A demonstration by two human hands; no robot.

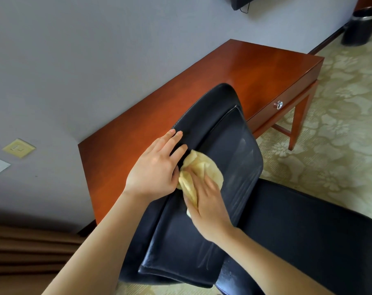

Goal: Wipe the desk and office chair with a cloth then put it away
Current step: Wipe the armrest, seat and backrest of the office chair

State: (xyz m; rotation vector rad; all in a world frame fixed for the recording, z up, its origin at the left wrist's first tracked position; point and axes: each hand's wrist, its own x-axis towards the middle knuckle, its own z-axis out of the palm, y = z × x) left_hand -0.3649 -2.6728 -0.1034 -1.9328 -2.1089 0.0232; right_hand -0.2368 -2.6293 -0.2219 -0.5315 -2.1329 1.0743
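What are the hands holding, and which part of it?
The right hand presses a yellow cloth flat against the black chair backrest, covering the cloth's lower part. The left hand steadies the backrest's edge, fingers laid straight on it.

right hand (208, 201) pressing yellow cloth (196, 167) on chair backrest (229, 145), left hand (157, 167) steadying

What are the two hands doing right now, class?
Left hand: open, fingers resting on the chair backrest.
Right hand: open, pressing the yellow cloth flat against the backrest.
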